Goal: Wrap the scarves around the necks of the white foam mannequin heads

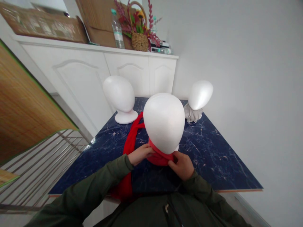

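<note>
A white mannequin head [164,121] stands upright before me, with a red scarf [159,159] around its neck. One long length of the scarf lies along the left side of the table and hangs down at its front edge. My left hand [140,154] is closed on the scarf at the left of the neck, its fingertips partly hidden by cloth. On the right side of the neck, my right hand [182,164] pinches the scarf between thumb and fingers.
A bare mannequin head [119,94] stands back left; another [200,94] with grey cloth [193,113] at its neck stands back right. The dark blue marbled table [213,157] meets a white wall. Left are a metal rack [44,170] and wooden panel [28,104]; behind, a white cabinet [78,72].
</note>
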The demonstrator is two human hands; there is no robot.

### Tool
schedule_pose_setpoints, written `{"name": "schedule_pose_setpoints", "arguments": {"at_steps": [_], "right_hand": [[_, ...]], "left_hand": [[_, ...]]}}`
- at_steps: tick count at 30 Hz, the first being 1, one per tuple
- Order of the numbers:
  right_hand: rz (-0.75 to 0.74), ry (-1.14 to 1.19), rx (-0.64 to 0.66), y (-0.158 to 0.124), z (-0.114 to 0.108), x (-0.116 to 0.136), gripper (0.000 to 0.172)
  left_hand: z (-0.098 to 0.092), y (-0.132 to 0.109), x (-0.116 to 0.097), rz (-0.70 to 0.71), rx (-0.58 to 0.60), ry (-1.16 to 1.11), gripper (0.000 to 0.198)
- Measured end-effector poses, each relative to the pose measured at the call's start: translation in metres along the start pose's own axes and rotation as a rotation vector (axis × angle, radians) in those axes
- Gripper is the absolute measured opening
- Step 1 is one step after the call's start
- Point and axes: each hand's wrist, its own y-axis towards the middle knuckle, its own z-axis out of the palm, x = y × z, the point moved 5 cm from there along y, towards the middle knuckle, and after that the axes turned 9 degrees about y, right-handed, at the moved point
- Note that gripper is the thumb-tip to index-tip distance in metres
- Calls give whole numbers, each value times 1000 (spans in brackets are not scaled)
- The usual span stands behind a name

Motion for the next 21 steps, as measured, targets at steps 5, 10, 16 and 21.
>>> {"name": "schedule_pose_setpoints", "arguments": {"at_steps": [5, 10, 16, 21], "right_hand": [[-70, 125, 81, 15, -7, -1, 10], [-65, 300, -14, 20, -9, -4, 14], [18, 446, -46, 19, -4, -19, 17], [39, 359, -62, 22, -5, -23, 14]], "left_hand": [[-17, 11, 1, -17, -94, -10, 29], [-18, 22, -6, 20, -41, -51, 28], [-13, 34, -10, -63, 218, -109, 18], [-25, 36, -20, -112, 505, 105, 25]]}}
